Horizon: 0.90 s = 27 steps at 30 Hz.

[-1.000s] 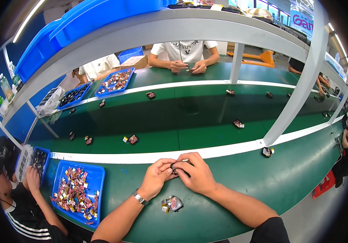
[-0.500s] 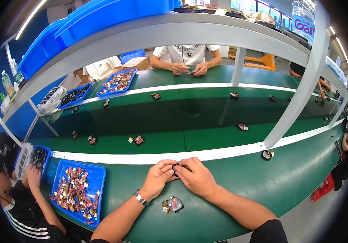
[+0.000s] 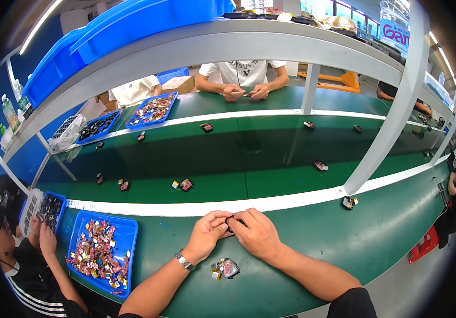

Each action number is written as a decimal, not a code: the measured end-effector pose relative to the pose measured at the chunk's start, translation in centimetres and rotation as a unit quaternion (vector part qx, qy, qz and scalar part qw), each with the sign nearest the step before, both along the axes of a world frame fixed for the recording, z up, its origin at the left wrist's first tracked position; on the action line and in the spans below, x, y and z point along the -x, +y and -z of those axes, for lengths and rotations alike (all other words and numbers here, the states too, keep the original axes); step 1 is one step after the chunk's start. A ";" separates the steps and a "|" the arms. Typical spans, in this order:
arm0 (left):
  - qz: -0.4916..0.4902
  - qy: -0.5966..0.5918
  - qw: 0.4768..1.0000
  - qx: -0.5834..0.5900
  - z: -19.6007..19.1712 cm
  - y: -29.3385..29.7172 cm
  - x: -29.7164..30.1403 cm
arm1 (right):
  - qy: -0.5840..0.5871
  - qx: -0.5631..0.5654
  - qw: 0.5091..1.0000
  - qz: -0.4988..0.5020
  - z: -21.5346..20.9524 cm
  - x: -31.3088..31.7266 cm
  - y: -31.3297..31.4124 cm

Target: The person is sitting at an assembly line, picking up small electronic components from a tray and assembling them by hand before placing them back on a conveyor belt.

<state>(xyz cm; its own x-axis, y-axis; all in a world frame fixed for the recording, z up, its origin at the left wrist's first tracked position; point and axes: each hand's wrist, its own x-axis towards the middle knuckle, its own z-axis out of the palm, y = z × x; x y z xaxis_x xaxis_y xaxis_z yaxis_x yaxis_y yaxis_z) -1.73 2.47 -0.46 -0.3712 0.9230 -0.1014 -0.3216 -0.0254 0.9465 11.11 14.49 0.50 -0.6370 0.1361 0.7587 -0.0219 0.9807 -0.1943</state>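
Your left hand (image 3: 205, 236) and right hand (image 3: 257, 233) both pinch one small dark part (image 3: 231, 220) just above the table (image 3: 302, 238), beyond the loose piece (image 3: 226, 268); an uneven squeeze could drop it.

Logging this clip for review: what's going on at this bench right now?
A person sits at a green workbench, left hand and right hand pinching one small dark part between them. A similar small part lies on the bench just below the hands, and a blue tray of mixed small pieces sits to the left. Other people work alongside and across a green belt dotted with more parts.
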 end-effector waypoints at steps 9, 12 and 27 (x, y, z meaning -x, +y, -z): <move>-0.024 -0.015 0.999 -0.016 0.5 -0.2 0.5 | -0.019 0.028 0.999 -0.013 -0.4 0.1 -0.6; -0.031 -0.027 0.999 -0.036 0.6 -0.4 0.6 | -0.033 0.051 0.998 -0.033 -0.3 0.7 -0.1; -0.233 0.200 0.950 -0.056 1.5 -0.5 -0.5 | -0.082 0.122 0.980 0.136 0.9 8.5 7.4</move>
